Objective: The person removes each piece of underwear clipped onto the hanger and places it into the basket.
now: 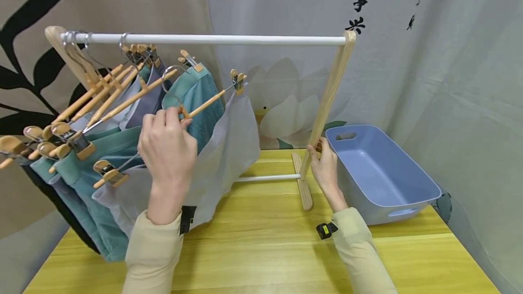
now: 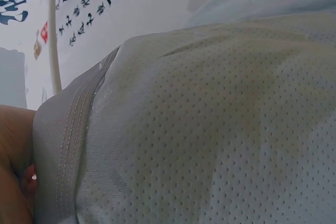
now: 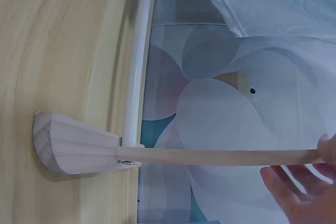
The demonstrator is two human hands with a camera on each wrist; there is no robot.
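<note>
Fingers of my left hand (image 1: pixel 168 149) curl round the middle of a wooden clip hanger (image 1: pixel 207 103), whose metal hook stands below the rack's white top rod (image 1: pixel 245 40). A light grey garment (image 1: pixel 234 137) is clipped at both ends of this hanger. In the left wrist view, its dotted mesh cloth (image 2: pixel 199 119) and stitched waistband (image 2: pixel 65 156) fill most of the picture. My right hand (image 1: pixel 325 167) pinches the rack's right wooden post (image 1: pixel 330 99) low down, thumb on one side and fingers on the other, as the right wrist view shows.
Several wooden hangers (image 1: pixel 108 96) with teal, grey and dark clothes crowd the rod's left end. A blue plastic basin (image 1: pixel 384 162) stands right of the rack on the wooden table (image 1: pixel 261 248). The rack's foot (image 1: pixel 303 189) rests on the tabletop; a printed curtain (image 1: pixel 278 8) hangs behind.
</note>
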